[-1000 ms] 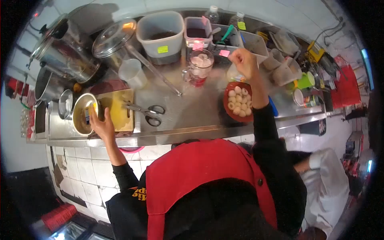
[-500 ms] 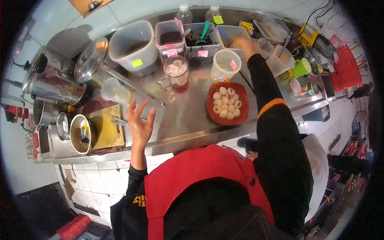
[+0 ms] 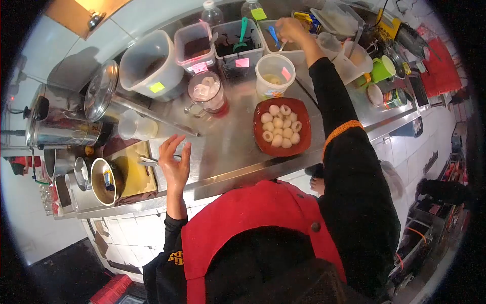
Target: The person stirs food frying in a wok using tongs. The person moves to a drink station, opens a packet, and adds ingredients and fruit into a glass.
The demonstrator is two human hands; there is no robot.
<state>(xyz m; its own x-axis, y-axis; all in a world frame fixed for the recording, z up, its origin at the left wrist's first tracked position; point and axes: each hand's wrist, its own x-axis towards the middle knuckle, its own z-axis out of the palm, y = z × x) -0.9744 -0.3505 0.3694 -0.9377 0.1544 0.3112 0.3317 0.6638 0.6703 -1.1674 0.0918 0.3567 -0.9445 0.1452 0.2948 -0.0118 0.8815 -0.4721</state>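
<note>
My left hand (image 3: pixel 174 164) is raised over the counter's front edge, fingers curved and apart, holding nothing. Partly behind it, scissors (image 3: pixel 147 163) lie by the yellow cutting board (image 3: pixel 134 169). My right hand (image 3: pixel 294 33) is over a clear container (image 3: pixel 270 31) at the back, its fingers closed on something I cannot make out. Beside its fingertips is a blue handle (image 3: pixel 274 35). A red bowl (image 3: pixel 259 137) holds several round whitish fruits (image 3: pixel 278 121). Behind the bowl stands a white tub (image 3: pixel 264 83). A glass mug (image 3: pixel 207 93) contains ice and red liquid.
Large tubs (image 3: pixel 147 63) and a dark-filled container (image 3: pixel 240 55) with a green spoon (image 3: pixel 242 35) line the back. A metal bowl (image 3: pixel 114 190) and big pot (image 3: pixel 66 126) stand left. A green cup (image 3: pixel 382 70) is at right. Another person's foot (image 3: pixel 317 185) shows below.
My left hand has left the metal bowl and moved right. My right hand has reached back to the container with the blue handle. The view has shifted.
</note>
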